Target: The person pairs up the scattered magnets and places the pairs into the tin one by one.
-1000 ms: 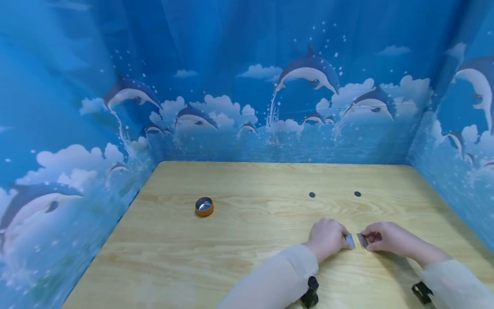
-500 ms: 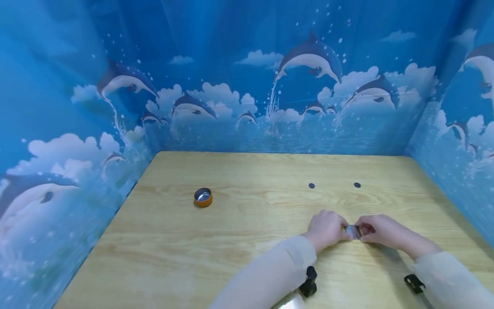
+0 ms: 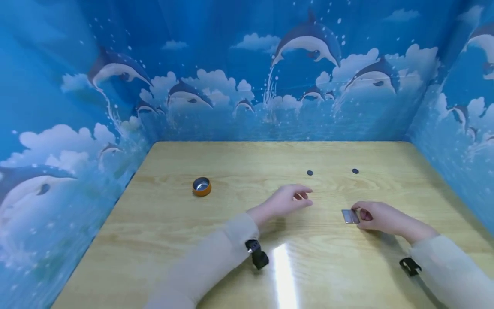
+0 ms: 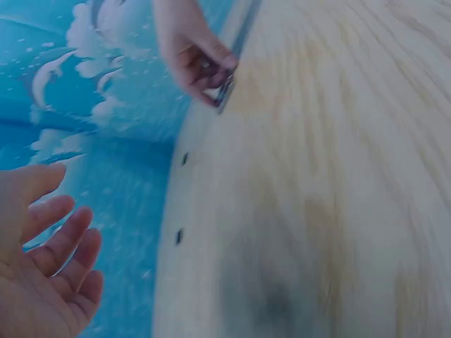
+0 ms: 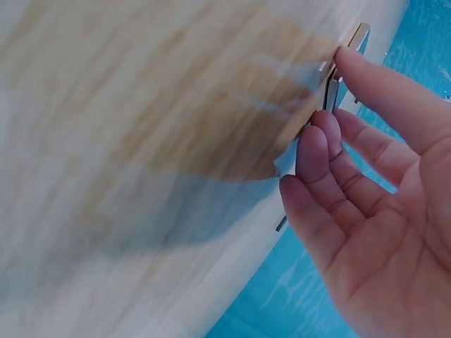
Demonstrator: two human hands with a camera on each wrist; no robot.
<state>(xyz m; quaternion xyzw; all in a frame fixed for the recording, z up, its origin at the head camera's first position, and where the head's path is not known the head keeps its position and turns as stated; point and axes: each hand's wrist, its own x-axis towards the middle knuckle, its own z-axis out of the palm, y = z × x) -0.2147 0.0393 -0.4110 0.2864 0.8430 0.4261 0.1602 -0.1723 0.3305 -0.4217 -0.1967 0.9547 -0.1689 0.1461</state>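
In the head view my right hand point(image 3: 382, 218) pinches a small, flat, shiny rectangular plate point(image 3: 356, 216) between thumb and fingers, low over the table. A second shiny plate point(image 3: 347, 216) lies against its left side, edge to edge. The right wrist view shows the fingertips at the near plate point(image 5: 331, 93), with the other plate's rounded end point(image 5: 360, 35) beyond. Away to the left, my left hand point(image 3: 285, 201) hovers over the wood, holding nothing; its fingers point(image 4: 63, 243) are loosely bent in the left wrist view.
Two small dark discs point(image 3: 310, 173) point(image 3: 355, 171) lie apart on the table point(image 3: 239, 159), behind the hands. An orange round cup point(image 3: 202, 193) with a metallic inside stands at the left. Blue dolphin-printed curtains point(image 3: 231, 86) enclose the back and sides.
The two plates came together edge to edge between the hands. My left hand then let go and moved left; the right hand stayed with the plates. The head view tilted down slightly.
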